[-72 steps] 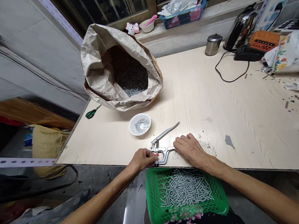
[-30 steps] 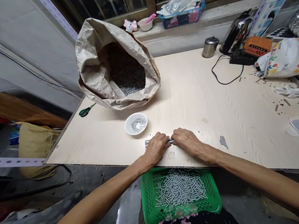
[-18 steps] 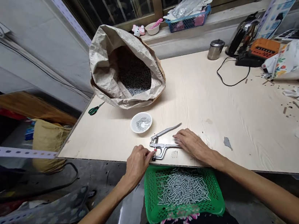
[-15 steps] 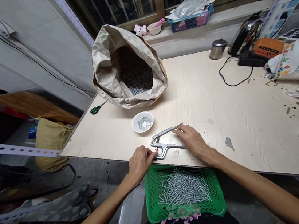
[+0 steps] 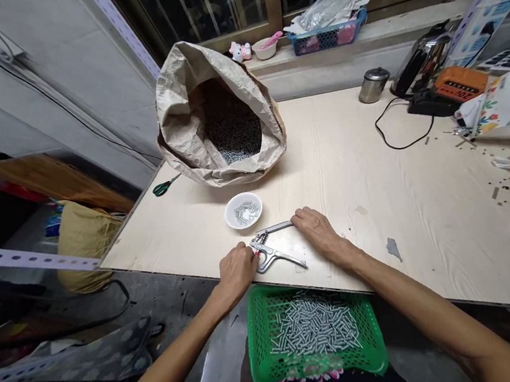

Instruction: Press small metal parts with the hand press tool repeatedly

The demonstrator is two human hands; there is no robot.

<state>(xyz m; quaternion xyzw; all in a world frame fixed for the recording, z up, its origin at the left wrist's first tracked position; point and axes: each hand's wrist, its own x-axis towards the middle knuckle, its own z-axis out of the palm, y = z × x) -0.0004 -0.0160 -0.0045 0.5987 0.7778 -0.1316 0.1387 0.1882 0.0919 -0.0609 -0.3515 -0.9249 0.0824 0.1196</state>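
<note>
Silver spring-loaded hand pliers (image 5: pixel 270 251) lie near the front edge of the table, their two handles spread apart and pointing right. My right hand (image 5: pixel 318 230) is closed, its fingertips on the end of the upper handle. At the jaw end, beside a small red part, my left hand (image 5: pixel 238 269) is closed with fingers curled; what they pinch is hidden. Just behind the pliers stands a white bowl (image 5: pixel 229 214) with small silver metal pieces in it. Below the table edge, a green plastic basket (image 5: pixel 256 360) on the lap holds many silver tube-like pieces.
A large paper-lined sack (image 5: pixel 174 124) of dark metal pieces stands behind the bowl. Green-handled scissors (image 5: pixel 162 187) lie at the left. Farther back are a lidded metal canister (image 5: pixel 373 86), a kettle (image 5: pixel 420 62) and a black cable (image 5: pixel 395 148). A grey scrap (image 5: pixel 393 248) lies right.
The pliers have turned slightly, the lower handle swinging toward me and now free of my right hand. My right hand has shifted left onto the upper handle's end.
</note>
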